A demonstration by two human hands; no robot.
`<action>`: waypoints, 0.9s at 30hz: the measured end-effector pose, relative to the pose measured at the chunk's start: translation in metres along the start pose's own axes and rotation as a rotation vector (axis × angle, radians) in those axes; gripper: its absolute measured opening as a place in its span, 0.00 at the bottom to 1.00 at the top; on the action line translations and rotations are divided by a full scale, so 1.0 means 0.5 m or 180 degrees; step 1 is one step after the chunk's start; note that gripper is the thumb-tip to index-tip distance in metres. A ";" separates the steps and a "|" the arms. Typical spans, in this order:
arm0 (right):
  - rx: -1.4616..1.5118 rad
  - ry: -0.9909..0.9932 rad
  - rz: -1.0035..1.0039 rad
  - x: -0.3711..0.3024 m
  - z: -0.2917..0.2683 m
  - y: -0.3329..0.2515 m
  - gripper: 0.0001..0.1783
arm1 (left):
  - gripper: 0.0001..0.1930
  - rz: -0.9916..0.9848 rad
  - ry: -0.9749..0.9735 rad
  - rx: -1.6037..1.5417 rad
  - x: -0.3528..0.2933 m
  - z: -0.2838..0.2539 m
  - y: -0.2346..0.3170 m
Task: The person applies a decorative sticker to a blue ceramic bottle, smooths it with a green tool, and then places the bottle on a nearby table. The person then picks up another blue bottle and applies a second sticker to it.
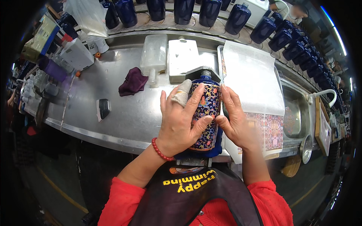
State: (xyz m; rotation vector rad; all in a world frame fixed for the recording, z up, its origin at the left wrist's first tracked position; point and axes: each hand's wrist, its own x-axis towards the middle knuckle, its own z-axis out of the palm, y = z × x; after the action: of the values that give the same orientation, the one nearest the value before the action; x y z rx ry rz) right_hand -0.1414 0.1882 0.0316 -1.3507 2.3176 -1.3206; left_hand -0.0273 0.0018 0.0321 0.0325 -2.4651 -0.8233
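In front of me a dark blue bottle (206,77) lies with its neck pointing away, against a dark angled rest (191,73). A floral decal sheet (208,130) in gold, red and blue covers its upper face. My left hand (179,122) lies over the decal's left side, fingers stretched; a pale cloth sleeve (181,97) covers one of its fingers. Along the right side, my right hand (234,118) rests with straight fingers, thumb and fingertips touching the decal's edge. Neither hand is wrapped round the bottle. The bottle's underside is hidden.
A purple cloth (133,81), a clear plastic bottle (154,58) and a white box (183,56) lie on the metal bench (109,124). White paper (250,75) partly covers patterned decal sheets (272,132) beside a sink (298,109). Blue bottles (184,11) line the curved conveyor behind.
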 end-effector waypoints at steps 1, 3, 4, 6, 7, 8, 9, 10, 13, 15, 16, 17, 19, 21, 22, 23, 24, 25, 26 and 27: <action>0.0042 -0.0018 0.0032 0.001 -0.001 0.003 0.42 | 0.36 -0.0076 -0.0001 -0.0092 0.000 -0.001 -0.002; 0.0076 -0.0001 0.0064 -0.005 0.002 0.005 0.42 | 0.37 -0.0012 -0.0100 0.0011 -0.002 -0.002 -0.004; 0.0080 0.0017 0.0072 -0.009 0.004 0.005 0.43 | 0.37 0.0003 -0.0160 0.0066 -0.005 -0.004 -0.005; 0.0035 -0.0010 0.0104 -0.017 0.006 0.006 0.44 | 0.39 0.0079 -0.0054 0.0044 -0.005 -0.002 -0.008; -0.0011 -0.0051 0.0142 -0.023 0.008 0.005 0.44 | 0.40 0.0119 -0.0029 0.0015 -0.007 -0.002 -0.009; -0.0047 -0.0101 0.0198 -0.028 0.009 0.005 0.45 | 0.41 0.0088 -0.0031 -0.0025 -0.009 -0.003 -0.011; -0.0089 -0.0112 0.0164 -0.033 0.009 0.006 0.46 | 0.43 0.0060 -0.0063 -0.0079 -0.016 -0.008 -0.012; -0.0024 -0.0035 0.0215 -0.037 0.010 0.006 0.45 | 0.44 0.0008 -0.0099 -0.0139 -0.025 -0.012 -0.012; 0.0078 0.0131 0.0237 -0.051 0.009 0.011 0.45 | 0.49 -0.0005 -0.0306 -0.0362 -0.062 -0.031 -0.013; 0.0084 0.0085 0.0246 -0.058 0.012 0.015 0.44 | 0.48 -0.0066 -0.0361 -0.0662 -0.085 -0.035 -0.012; 0.0086 0.0076 0.0247 -0.062 0.015 0.016 0.44 | 0.41 -0.0191 -0.0243 -0.0934 -0.093 -0.032 -0.012; -0.0023 0.0115 0.0135 -0.066 0.018 0.017 0.43 | 0.37 -0.0256 -0.0193 -0.1011 -0.099 -0.030 -0.014; 0.0159 0.0173 0.0127 -0.073 0.026 0.016 0.41 | 0.29 -0.0202 -0.0009 -0.1053 -0.104 -0.025 -0.017; 0.0195 0.0170 0.0124 -0.082 0.032 0.013 0.41 | 0.28 -0.0122 0.0025 -0.1154 -0.103 -0.018 -0.022; 0.0170 0.0155 0.0095 -0.085 0.035 0.011 0.41 | 0.28 -0.0093 0.0037 -0.1218 -0.102 -0.015 -0.024; 0.0159 0.0168 0.0076 -0.088 0.037 0.009 0.41 | 0.28 -0.0085 -0.0007 -0.1341 -0.100 -0.013 -0.027; 0.0148 0.0120 0.0077 -0.091 0.038 0.007 0.42 | 0.28 -0.0023 -0.0016 -0.1305 -0.100 -0.011 -0.028; 0.0150 0.0107 0.0074 -0.093 0.040 0.006 0.42 | 0.29 0.0050 -0.0021 -0.1267 -0.099 -0.008 -0.029; 0.0152 0.0102 0.0061 -0.094 0.041 0.005 0.43 | 0.29 0.0089 -0.0033 -0.1205 -0.098 -0.005 -0.031; 0.0045 0.0110 -0.0013 -0.094 0.043 0.005 0.45 | 0.32 0.0075 -0.0062 -0.1308 -0.097 -0.001 -0.032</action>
State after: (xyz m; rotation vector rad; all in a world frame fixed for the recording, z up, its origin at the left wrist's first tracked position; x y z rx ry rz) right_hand -0.1045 0.2114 0.0033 -1.3395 2.3244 -1.3694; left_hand 0.0121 -0.0027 0.0001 -0.1533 -2.2622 -1.3063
